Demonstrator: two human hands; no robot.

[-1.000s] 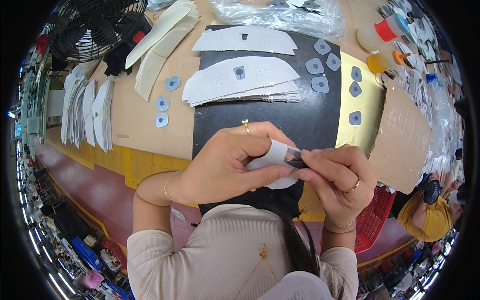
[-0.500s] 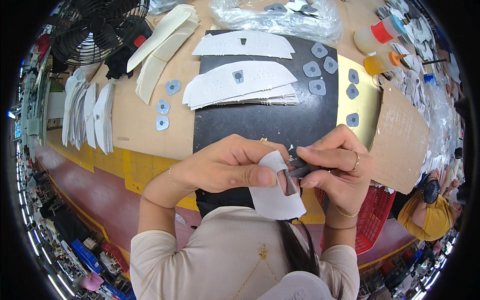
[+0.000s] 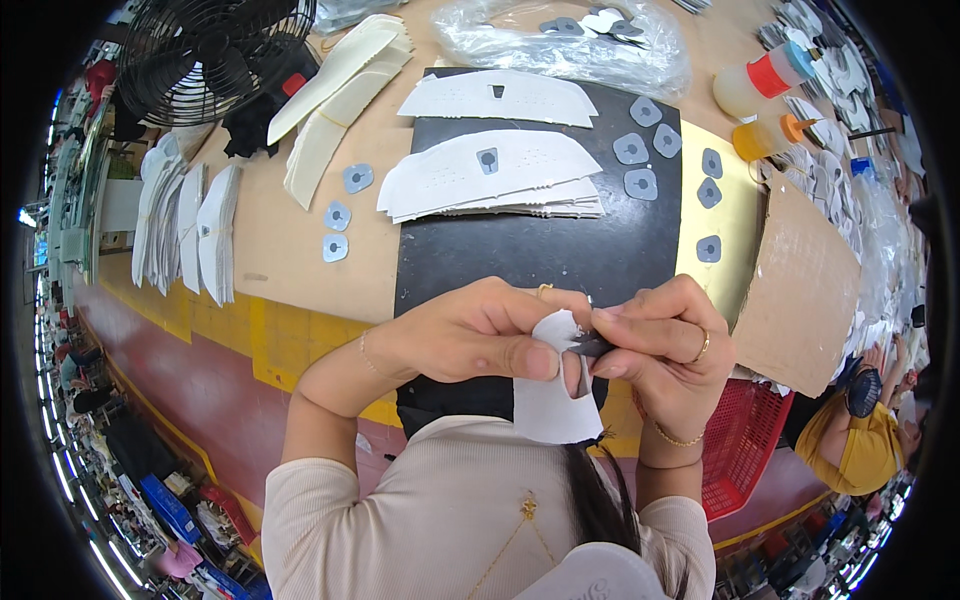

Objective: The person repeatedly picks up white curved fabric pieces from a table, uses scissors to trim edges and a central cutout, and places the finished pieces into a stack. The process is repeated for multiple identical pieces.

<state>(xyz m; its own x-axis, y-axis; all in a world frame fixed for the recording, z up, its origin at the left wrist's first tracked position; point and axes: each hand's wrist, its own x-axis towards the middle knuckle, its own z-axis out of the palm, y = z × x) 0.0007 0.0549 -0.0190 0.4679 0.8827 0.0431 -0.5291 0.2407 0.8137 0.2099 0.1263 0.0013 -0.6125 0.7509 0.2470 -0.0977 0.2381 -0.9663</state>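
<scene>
White curved fabric piece, thin and floppy, is pinched by both hands: left hand closed on its edge, right hand pressing a small dark patch against it.

A single head-worn fisheye view looks steeply down from close above the person's chest, facing away across the black mat toward the far fan; edges bend at the rim.

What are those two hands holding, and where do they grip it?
Both the left hand and right hand pinch a white cut piece at its upper edge, where a small dark part sits.
</scene>
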